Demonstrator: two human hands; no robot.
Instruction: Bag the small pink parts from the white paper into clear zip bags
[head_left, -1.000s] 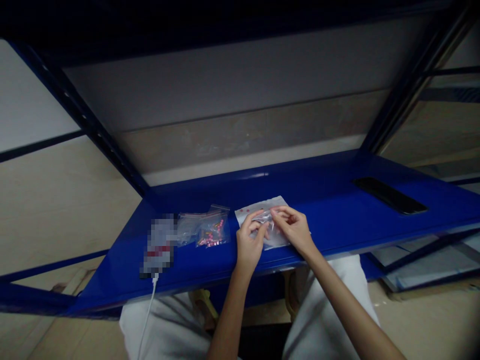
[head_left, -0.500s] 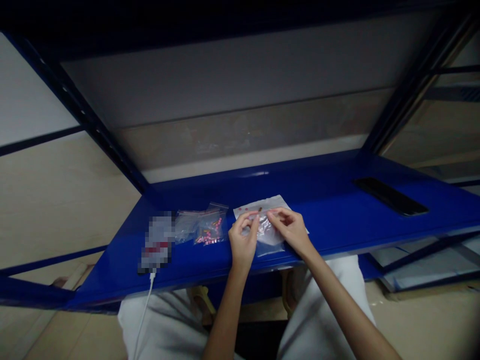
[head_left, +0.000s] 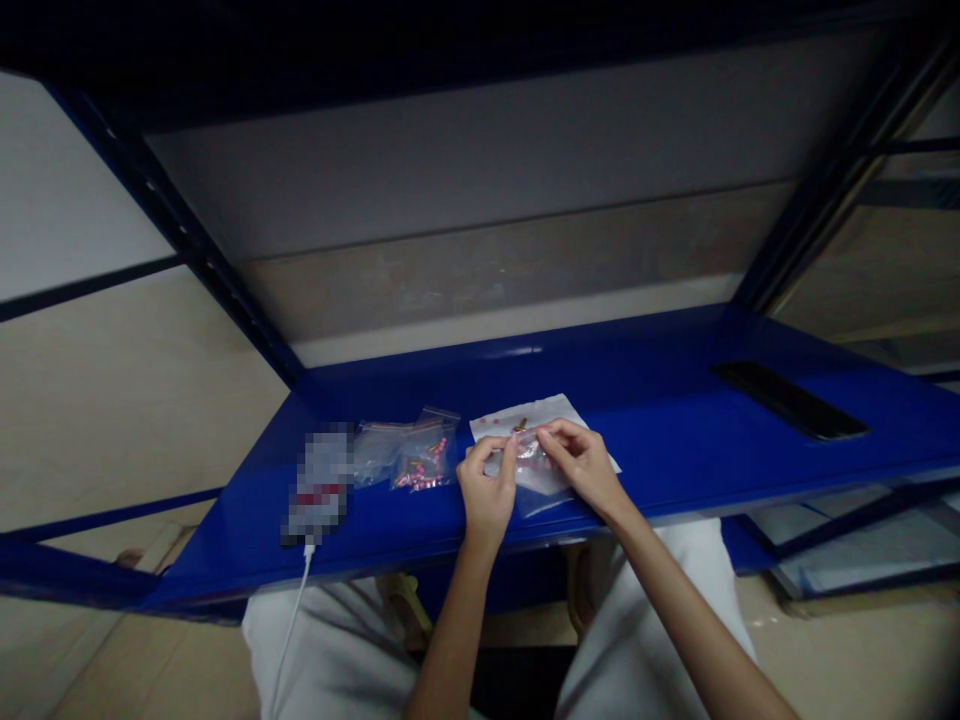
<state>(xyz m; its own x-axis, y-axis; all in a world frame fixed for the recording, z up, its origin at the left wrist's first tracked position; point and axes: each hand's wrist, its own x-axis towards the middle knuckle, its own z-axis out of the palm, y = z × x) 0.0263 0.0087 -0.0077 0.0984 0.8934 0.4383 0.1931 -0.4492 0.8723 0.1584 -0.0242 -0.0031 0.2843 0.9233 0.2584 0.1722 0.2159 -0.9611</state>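
My left hand (head_left: 486, 490) and my right hand (head_left: 581, 462) meet over a small clear plastic bag (head_left: 534, 468), each pinching its top edge with thumb and fingers. The bag lies on a white sheet (head_left: 544, 415) dotted with small pink pieces, near the front edge of a blue metal shelf (head_left: 675, 440). A small brownish piece sits just above my fingertips. Both hands are closed on the bag.
Left of my hands lie two clear bags (head_left: 409, 455), one holding pink beads. Further left a phone (head_left: 319, 485) lies with a white cable (head_left: 292, 630) hanging off the shelf edge. A dark flat object (head_left: 787, 400) rests at the right. My lap in white clothing shows below.
My hands have drawn slightly nearer the shelf's front edge with the small bag, and my fingertips pinch closer together at its top. The camera has shifted a little.
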